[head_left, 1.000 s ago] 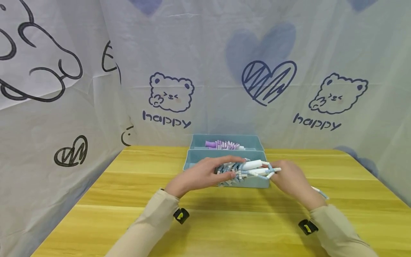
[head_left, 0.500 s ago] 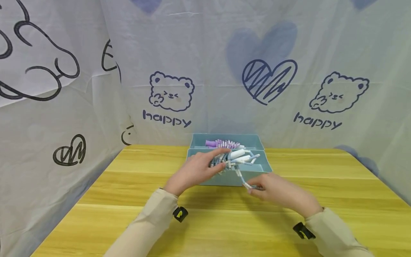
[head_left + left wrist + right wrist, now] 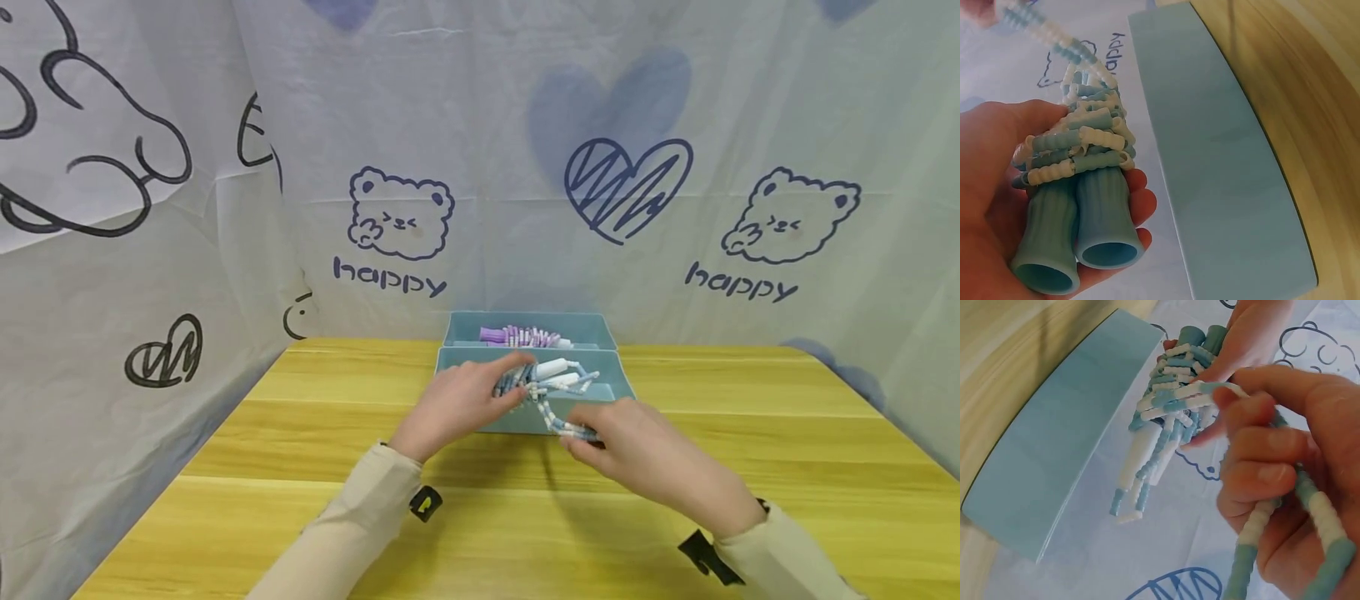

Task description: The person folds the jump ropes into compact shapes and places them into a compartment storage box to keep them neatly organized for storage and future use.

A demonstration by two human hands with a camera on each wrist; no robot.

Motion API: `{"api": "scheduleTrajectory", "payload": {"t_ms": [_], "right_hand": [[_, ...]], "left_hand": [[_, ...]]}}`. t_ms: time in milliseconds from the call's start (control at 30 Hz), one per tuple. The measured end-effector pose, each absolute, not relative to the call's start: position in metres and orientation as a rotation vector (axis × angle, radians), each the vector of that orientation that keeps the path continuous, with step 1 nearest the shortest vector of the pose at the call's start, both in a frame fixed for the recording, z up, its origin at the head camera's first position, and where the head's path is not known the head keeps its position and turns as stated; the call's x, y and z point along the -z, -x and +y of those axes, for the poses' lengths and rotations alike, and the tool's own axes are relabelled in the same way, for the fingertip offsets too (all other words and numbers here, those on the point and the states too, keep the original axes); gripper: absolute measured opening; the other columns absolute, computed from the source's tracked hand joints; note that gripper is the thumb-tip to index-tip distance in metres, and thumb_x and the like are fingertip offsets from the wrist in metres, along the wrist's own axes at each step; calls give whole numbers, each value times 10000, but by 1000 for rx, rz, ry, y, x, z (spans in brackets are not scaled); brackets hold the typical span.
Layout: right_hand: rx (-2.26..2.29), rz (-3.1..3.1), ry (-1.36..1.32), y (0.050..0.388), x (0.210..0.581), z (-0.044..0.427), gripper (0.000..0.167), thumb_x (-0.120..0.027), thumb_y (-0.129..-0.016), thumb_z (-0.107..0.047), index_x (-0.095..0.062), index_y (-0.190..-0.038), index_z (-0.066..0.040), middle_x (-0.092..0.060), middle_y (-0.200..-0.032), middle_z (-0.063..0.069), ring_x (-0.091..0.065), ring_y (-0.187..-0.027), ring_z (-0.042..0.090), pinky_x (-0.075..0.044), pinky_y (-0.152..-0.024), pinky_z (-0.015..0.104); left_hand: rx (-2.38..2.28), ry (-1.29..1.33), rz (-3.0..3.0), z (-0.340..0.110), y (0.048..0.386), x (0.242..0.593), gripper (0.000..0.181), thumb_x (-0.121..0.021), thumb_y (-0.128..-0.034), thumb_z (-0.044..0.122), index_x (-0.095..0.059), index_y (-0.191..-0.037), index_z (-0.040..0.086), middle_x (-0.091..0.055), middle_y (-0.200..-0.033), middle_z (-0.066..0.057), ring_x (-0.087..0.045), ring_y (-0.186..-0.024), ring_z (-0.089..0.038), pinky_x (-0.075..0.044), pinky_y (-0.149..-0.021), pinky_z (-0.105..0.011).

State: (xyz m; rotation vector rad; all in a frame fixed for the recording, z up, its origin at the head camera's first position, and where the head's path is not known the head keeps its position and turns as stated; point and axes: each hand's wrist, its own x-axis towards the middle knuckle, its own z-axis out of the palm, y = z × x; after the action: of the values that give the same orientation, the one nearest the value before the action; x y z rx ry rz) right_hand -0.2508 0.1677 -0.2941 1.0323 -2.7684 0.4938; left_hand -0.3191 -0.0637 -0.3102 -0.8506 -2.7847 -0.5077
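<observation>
A blue-and-white beaded jump rope (image 3: 551,367), wound into a bundle around its two handles, is gripped by my left hand (image 3: 459,402) above the front of a light blue box (image 3: 495,422). In the left wrist view, two blue flared handle ends (image 3: 1110,215) stick out of the wound beads, with fingers behind them. My right hand (image 3: 648,454), lower and to the right, holds a loose doubled strand (image 3: 1191,397) leading from the bundle. The right wrist view shows that strand passing through curled fingers (image 3: 1260,447) and hanging below. White handle parts (image 3: 1140,453) protrude at the bundle's other end.
In the box's rear compartment lies a purple-and-white beaded jump rope (image 3: 525,337). The box stands at the back of a wooden table (image 3: 480,533), close to a printed curtain (image 3: 510,250). Another curtain (image 3: 187,275) hangs along the left.
From beside the bundle's right end, my right hand has come toward me and left, drawing the strand below the bundle. My left hand has shifted slightly left with the bundle.
</observation>
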Motion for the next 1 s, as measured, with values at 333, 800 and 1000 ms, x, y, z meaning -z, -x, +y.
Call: {"api": "scheduleTrajectory", "payload": {"t_ms": [333,800,1000], "right_hand": [[-801,-2636,-900,259,290,175,186,-482,-1044,-345,-598,-1005,-204,-415,-616,-87,-362,-497,61,-362,-502,265],[-824,-2564,-611,285,303,198,268,-503,-1026,-390,-658,-1063,-175,-408,-569,-32,-372,-489,140,-344,-525,321],[-889,-2601,-482,295,309,208,313,-598,-943,-505,-685,-930,-205,-614,-727,-10,-488,-573,171,-418,-550,336]], "left_hand": [[565,1014,-2840,-59,314,304,502,-530,-1001,457,-372,-1477,465,-386,-509,54,-265,-393,-79,-290,-396,-256],[646,1421,-2761,-50,310,305,629,-535,-996,464,-189,-1519,512,-511,-616,65,-413,-460,-78,-427,-498,-281],[548,1606,-2667,-46,307,306,532,-488,-1030,411,-288,-1522,450,-625,-889,133,-386,-478,-49,-405,-529,-235]]}}
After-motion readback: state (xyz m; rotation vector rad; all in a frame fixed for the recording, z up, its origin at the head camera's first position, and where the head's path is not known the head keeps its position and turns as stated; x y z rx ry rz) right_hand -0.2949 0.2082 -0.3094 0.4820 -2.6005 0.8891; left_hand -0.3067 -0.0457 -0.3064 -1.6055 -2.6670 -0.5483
